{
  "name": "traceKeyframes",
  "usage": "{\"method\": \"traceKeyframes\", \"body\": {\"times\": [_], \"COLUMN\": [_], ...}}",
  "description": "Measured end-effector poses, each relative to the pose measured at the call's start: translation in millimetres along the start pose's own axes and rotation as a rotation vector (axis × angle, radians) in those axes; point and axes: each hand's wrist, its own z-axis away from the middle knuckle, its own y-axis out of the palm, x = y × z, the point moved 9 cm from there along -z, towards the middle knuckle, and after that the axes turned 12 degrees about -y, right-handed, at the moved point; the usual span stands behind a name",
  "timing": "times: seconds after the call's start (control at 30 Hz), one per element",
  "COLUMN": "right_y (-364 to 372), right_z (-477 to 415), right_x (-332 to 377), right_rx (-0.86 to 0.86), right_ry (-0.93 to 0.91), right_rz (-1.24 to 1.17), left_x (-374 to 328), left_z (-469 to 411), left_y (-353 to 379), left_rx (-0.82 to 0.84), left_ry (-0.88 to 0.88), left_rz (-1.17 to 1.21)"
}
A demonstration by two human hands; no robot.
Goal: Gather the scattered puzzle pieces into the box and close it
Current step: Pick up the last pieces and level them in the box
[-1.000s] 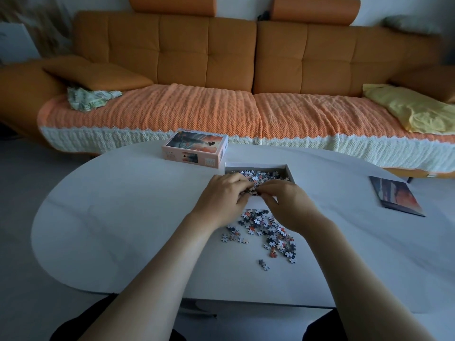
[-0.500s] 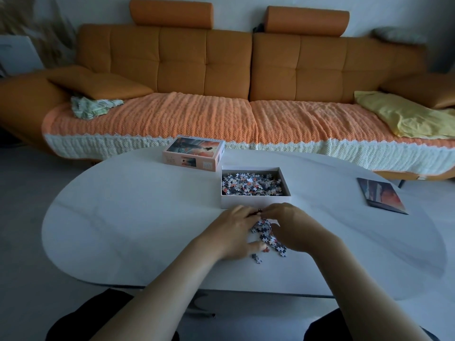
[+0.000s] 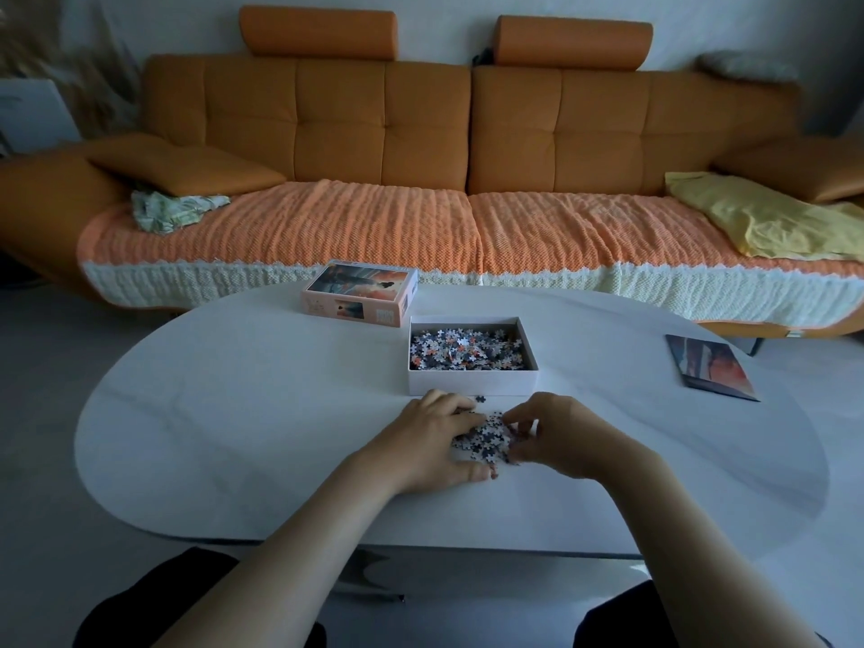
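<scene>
At the upper left of the frame we see a green patterned cloth (image 3: 177,210) crumpled on the orange sofa (image 3: 383,133), which runs across the top of the picture. Below it the white table (image 3: 234,413) fills the middle. Left of centre, near the table's far edge, the box lid (image 3: 360,292) lies picture side up, just beside the far left corner of the box.

Lower down, the left hand (image 3: 430,441) lies palm down on the table. Its grip curls round the left edge of the loose puzzle pieces (image 3: 486,437), and its thumb stretches along their near side. We find these pieces bunched in a small heap between the two hands, just in front of the box. One stray piece (image 3: 480,399) lies apart from the heap, close to the box's near wall.

The box (image 3: 472,383) stands open at the centre, with gathered pieces (image 3: 467,350) covering its floor. The right hand (image 3: 561,437) meets the heap from the right, its grip curled and its fingertips in the pieces.

Toward the table's right edge a picture card (image 3: 710,371) lies flat, well apart from the box. At the upper right we see a yellow cloth (image 3: 766,222) on the sofa.
</scene>
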Motion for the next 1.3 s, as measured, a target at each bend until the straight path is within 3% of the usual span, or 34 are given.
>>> {"method": "traceKeyframes", "body": {"times": [0.17,0.33,0.53,0.77,1.03,1.3], "right_y": [3,13,14,6,-6,-59], "right_z": [-8,-11,-31,-37,-41,-53], "right_x": [3,0,15,23,24,13], "right_rx": [-0.049,0.058,-0.071,-0.133,-0.176,-0.563], "right_ry": [0.011,0.062,0.006,-0.012,-0.020,-0.066], "right_rz": [-0.047,0.050,0.024,-0.024,-0.032,-0.101], "left_x": [8,21,8,15,24,40], "left_z": [-2,-3,-8,-15,-18,-31], "left_y": [-18,-11,-17,-32,-44,-93], "left_rx": [-0.080,0.015,-0.092,-0.139,-0.180,-0.472], "left_ry": [0.003,-0.038,0.007,-0.094,-0.119,-0.136], "left_rz": [0.040,-0.059,0.068,0.238,0.232,0.433]}}
